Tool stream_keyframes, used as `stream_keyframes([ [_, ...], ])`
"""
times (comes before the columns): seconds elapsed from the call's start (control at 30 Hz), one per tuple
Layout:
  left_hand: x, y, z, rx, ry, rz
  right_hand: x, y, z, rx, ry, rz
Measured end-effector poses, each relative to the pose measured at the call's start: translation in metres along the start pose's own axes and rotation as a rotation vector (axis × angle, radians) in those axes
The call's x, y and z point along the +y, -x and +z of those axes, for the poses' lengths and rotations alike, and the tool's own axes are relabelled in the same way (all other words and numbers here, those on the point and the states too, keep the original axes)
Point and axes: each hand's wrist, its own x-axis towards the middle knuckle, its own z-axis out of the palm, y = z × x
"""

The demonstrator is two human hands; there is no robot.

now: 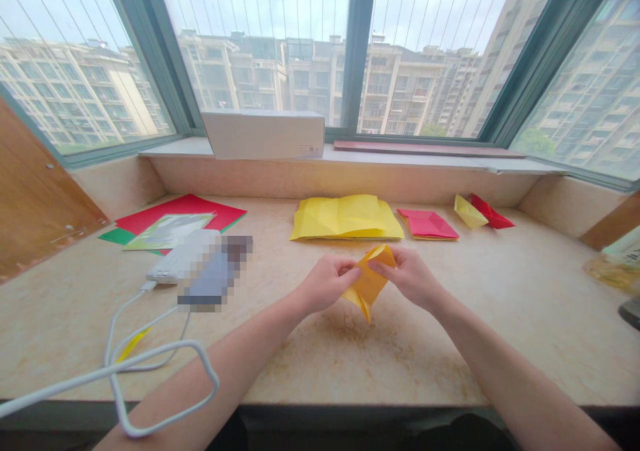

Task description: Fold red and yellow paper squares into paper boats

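**Both Hands Are Pinching a Folded Orange-Yellow Paper**

The folded orange-yellow paper [369,284] is hanging over the middle of the countertop [350,374], one corner pointing towards 6 o'clock. Reading the clock from that paper, the left hand [327,281] is gripping from 9 o'clock, its fingers curling inward and its thumb pressing on the near face. The right hand [414,278] is gripping from 3 o'clock, also nearly closed, thumb and fingers pinching the upper edge.

Just beyond, between 11 and 12 o'clock, yellow sheets [345,218] are lying creased. A red folded stack [431,224] is resting between 1 and 2 o'clock; farther out at 2, a pale yellow folded piece [469,212] is sitting beside a red folded piece [493,212]. Well apart, near 9 o'clock, a white device [177,259] is lying with a cable plugged in.
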Motion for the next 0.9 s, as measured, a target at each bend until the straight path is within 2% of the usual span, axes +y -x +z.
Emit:
stream_keyframes([
  [0.37,0.001,0.002,0.002,-0.014,-0.063,0.01,0.005,-0.001,0.001,0.043,0.062,0.04],
  [0.6,0.003,0.002,0.002,-0.025,-0.144,-0.008,0.005,0.001,0.007,0.072,0.129,-0.016],
  [0.8,0.001,0.0,-0.003,0.009,-0.297,-0.003,0.001,0.001,-0.008,0.089,-0.132,0.019],
  [0.9,0.002,0.0,-0.004,-0.002,-0.35,0.03,0.001,0.001,-0.016,0.096,-0.126,0.056],
])
